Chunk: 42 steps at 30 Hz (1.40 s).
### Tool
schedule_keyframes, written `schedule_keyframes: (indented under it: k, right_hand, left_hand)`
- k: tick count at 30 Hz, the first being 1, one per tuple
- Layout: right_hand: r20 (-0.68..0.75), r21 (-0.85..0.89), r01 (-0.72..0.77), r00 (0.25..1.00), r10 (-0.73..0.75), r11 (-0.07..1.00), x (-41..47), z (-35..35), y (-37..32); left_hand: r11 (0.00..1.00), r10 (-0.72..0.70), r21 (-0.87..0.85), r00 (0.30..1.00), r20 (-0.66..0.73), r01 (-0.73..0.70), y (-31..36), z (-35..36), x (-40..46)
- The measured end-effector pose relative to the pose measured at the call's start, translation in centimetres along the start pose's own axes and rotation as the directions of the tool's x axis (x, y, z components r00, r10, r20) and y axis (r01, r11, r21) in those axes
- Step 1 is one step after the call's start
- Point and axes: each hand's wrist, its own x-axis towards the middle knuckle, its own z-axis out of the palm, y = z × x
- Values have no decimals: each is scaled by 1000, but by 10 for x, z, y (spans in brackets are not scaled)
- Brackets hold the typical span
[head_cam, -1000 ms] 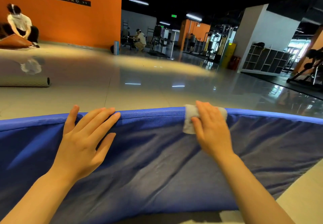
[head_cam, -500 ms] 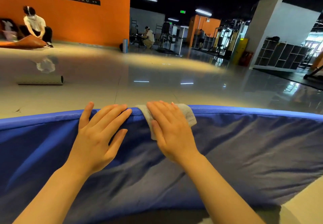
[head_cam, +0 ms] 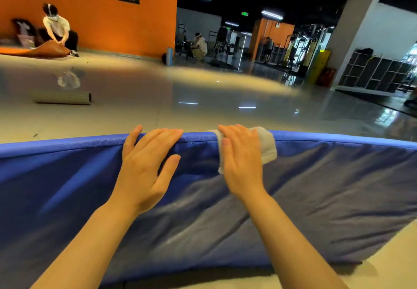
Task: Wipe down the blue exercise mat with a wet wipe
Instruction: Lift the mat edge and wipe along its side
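The blue exercise mat (head_cam: 327, 189) lies across the lower half of the view, its surface wrinkled and its far edge rounded. My left hand (head_cam: 144, 166) lies flat on the mat near that far edge, fingers straight and spread. My right hand (head_cam: 241, 160) presses a folded white wet wipe (head_cam: 266, 146) against the mat's far edge with straight fingers. Part of the wipe sticks out to the right of my fingers and a strip shows at the left under my thumb.
A glossy grey floor (head_cam: 203, 99) stretches beyond the mat. A rolled grey mat (head_cam: 63, 98) lies at the left. One person (head_cam: 59, 29) crouches over an orange mat by the orange wall; another (head_cam: 199, 47) squats farther back. Shelving (head_cam: 372, 72) stands at right.
My right hand slid the wipe left along the mat's far edge toward my left hand, then a short way back to the right. My left hand stayed flat on the mat.
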Motion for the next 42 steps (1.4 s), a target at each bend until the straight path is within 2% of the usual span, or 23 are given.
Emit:
schedule_keyframes:
  k: [3, 5, 7, 11, 13, 15, 17, 19, 22, 25, 29, 32, 34, 37, 42]
  right_hand:
    - [103, 75, 102, 989, -110, 992, -9, 29, -53]
    - [138, -2, 231, 964, -229, 973, -10, 31, -49]
    - [178, -155, 332, 936, -305, 930, -9, 18, -15]
    - [130, -390, 232, 972, -196, 891, -1, -31, 67]
    - [112, -418, 174, 984, -140, 891, -1, -47, 84]
    - [49, -370, 89, 996, -76, 925, -3, -42, 78]
    - [-5, -296, 36, 999, -39, 954, -7, -23, 54]
    - [-14, -226, 67, 997, -72, 972, -10, 5, 20]
    - [-1, -104, 166, 986, -167, 981, -8, 48, -47]
    - [45, -21, 325, 945, -324, 946, -8, 71, -89]
    - [90, -181, 453, 891, -444, 873, 2, 58, -55]
    - [65, -252, 393, 919, -389, 884, 10, 37, -15]
    - [76, -239, 381, 925, -374, 893, 13, 22, 6]
    - [148, -184, 392, 918, -369, 901, 18, 12, 20]
    - [228, -92, 336, 923, -309, 937, 29, 2, 17]
  left_hand:
    - [997, -2, -82, 1000, 8, 2, -6, -5, 0]
    - [993, 9, -121, 1000, 27, -6, -9, -8, 1]
    - [995, 30, -94, 998, 52, -25, -11, -9, 1]
    - [998, 60, 9, 992, 108, -61, -10, -10, 1]
    - [980, 101, 163, 990, 102, -116, -13, -12, -5]
    - [927, 38, 373, 998, 42, -51, -22, -20, -16]
    - [877, -100, 465, 993, -66, 119, -32, -34, -28]
    - [852, -146, 489, 982, -124, 188, -38, -45, -36]
    - [859, -129, 482, 984, -121, 171, -42, -45, -41]
    - [903, -119, 402, 988, -100, 150, -50, -50, -44]
    - [909, -50, 409, 994, -92, 84, -65, -67, -50]
    - [834, -168, 472, 946, -276, 286, -82, -85, -57]
    - [809, -189, 482, 926, -327, 335, -89, -93, -59]
    - [814, -149, 500, 938, -312, 295, -92, -96, -52]
    - [847, -92, 497, 973, -211, 188, -93, -111, -40]
